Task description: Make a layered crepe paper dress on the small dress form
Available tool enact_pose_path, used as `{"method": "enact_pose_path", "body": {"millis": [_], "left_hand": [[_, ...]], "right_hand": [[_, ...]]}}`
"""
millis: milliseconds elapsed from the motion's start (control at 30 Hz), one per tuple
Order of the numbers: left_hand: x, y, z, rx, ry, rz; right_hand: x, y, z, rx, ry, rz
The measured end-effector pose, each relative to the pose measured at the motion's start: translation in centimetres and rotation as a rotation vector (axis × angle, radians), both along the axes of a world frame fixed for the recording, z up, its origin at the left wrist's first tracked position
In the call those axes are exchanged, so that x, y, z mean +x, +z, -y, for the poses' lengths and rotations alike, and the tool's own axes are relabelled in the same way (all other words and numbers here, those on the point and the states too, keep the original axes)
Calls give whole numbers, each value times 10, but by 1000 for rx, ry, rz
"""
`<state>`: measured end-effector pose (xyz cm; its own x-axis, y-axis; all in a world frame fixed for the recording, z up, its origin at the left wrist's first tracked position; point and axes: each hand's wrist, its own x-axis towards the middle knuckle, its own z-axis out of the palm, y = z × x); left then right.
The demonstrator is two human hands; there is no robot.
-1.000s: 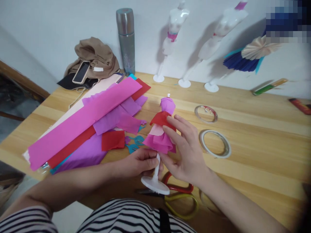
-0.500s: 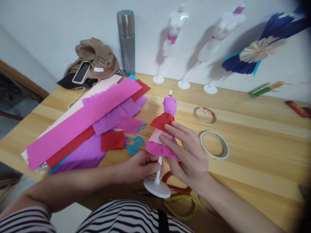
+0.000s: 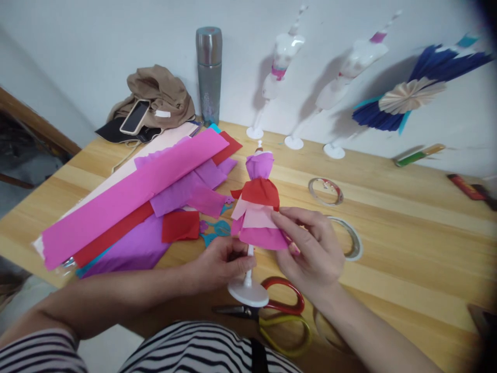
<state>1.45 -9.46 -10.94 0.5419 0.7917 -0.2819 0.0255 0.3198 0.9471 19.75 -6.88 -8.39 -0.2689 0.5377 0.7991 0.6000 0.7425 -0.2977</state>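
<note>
My left hand (image 3: 224, 263) is closed round the white stem (image 3: 249, 264) of a small mannequin, above its round base (image 3: 248, 293). The mannequin wears a purple bodice (image 3: 259, 165) and a layered skirt: red (image 3: 261, 191) on top, pale pink (image 3: 258, 215) in the middle, bright pink (image 3: 262, 237) below. At the skirt's right side, my right hand (image 3: 316, 248) pinches the layered edge between thumb and fingers. Scissors (image 3: 282, 305) with one red and one yellow handle lie beneath, partly behind the base.
Coloured crepe sheets (image 3: 128, 202) spread over the left of the table, with blue cut-out leaves (image 3: 221, 228) beside them. Tape rolls (image 3: 326, 191) lie to the right. Along the wall stand a flask (image 3: 208, 83), white mannequins (image 3: 285, 57) and one in blue (image 3: 388, 115). A green-handled cutter (image 3: 417, 156) lies behind.
My right hand has shifted from the skirt's front to its right edge. The mannequin is turned and a little more to the left; the pale pink layer now shows more.
</note>
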Motion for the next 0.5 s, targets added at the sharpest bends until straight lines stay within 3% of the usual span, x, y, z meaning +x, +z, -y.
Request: {"method": "enact_pose_path", "body": {"millis": [233, 400, 500], "left_hand": [[-2, 1, 0, -22, 10, 6], [-6, 4, -6, -35, -11, 74], [-12, 8, -12, -50, -70, 182]], "right_hand": [[2, -1, -1, 1, 30, 8], [3, 7, -2, 56, 27, -53], [8, 23, 0, -121, 141, -49]]}}
